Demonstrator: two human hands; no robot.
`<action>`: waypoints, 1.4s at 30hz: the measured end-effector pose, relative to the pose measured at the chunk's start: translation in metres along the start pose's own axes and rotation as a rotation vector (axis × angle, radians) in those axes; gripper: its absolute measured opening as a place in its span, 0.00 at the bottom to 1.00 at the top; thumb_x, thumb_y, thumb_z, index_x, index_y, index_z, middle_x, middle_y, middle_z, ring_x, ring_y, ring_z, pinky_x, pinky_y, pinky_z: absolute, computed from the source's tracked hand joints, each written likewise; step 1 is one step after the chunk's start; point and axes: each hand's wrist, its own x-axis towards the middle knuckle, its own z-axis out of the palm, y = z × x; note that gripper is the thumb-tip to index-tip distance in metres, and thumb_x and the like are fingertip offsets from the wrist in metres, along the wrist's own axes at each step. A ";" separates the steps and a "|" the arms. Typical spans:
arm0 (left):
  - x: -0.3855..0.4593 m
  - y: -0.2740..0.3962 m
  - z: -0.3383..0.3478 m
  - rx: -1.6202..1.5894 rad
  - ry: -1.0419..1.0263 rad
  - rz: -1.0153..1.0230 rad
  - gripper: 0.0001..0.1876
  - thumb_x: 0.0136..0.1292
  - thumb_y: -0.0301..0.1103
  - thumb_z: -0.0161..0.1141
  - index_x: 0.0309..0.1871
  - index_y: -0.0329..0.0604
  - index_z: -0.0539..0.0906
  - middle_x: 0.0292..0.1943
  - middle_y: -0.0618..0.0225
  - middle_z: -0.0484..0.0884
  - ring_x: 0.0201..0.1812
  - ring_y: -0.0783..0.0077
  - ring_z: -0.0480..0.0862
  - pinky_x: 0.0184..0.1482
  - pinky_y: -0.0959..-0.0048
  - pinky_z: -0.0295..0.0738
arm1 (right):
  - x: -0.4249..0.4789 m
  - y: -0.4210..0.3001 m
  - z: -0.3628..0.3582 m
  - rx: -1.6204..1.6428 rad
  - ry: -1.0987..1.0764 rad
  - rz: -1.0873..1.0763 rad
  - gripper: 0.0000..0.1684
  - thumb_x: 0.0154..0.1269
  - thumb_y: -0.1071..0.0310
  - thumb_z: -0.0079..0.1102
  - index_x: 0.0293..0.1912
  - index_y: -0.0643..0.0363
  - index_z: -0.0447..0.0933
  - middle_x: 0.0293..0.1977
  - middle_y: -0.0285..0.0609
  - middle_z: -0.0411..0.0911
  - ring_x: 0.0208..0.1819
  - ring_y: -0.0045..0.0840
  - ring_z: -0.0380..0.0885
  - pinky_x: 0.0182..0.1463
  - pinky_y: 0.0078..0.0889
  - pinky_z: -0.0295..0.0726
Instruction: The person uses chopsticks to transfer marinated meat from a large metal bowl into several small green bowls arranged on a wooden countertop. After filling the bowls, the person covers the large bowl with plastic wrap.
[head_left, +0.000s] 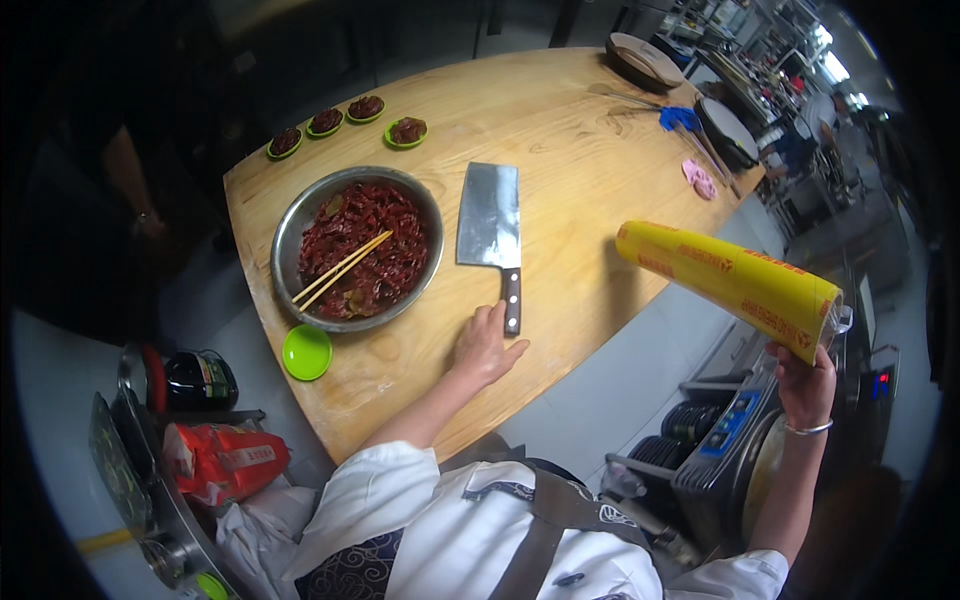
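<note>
My right hand grips one end of a yellow roll of plastic wrap, held up off the table's right side. On the wooden table, my left hand rests with its fingers beside the dark handle of a cleaver; whether they touch it is hard to tell. Left of the cleaver stands a metal bowl of dark red sliced meat, with wooden chopsticks lying across the meat. An unfilled green dish is at the bowl's near side. Several small green dishes hold dark red meat behind it.
Round lidded pans, long utensils, a blue cloth and a pink item lie at the far right. A red bag is at lower left. One person stands at left, another works at far right.
</note>
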 end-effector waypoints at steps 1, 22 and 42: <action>0.015 0.011 0.006 0.200 0.018 0.072 0.35 0.49 0.34 0.60 0.60 0.35 0.57 0.44 0.51 0.65 0.45 0.56 0.71 0.43 0.65 0.72 | 0.017 -0.006 0.001 -0.006 -0.024 0.018 0.22 0.63 0.64 0.38 0.49 0.74 0.64 0.35 0.60 0.75 0.31 0.34 0.80 0.26 0.23 0.82; 0.156 0.055 0.082 -0.628 0.283 -0.434 0.27 0.57 0.44 0.54 0.53 0.34 0.64 0.39 0.57 0.75 0.39 0.62 0.78 0.42 0.68 0.73 | 0.483 -0.127 0.041 -0.749 -0.314 -0.354 0.20 0.59 0.47 0.40 0.32 0.54 0.70 0.13 0.35 0.67 0.08 0.18 0.64 0.07 0.16 0.58; 0.028 -0.009 -0.011 -1.408 1.251 -0.638 0.09 0.65 0.34 0.44 0.41 0.38 0.62 0.32 0.56 0.74 0.34 0.60 0.80 0.35 0.68 0.78 | 0.521 -0.143 0.092 -0.851 -0.382 -0.491 0.24 0.56 0.44 0.52 0.19 0.54 0.70 0.08 0.28 0.61 0.05 0.12 0.56 0.06 0.14 0.51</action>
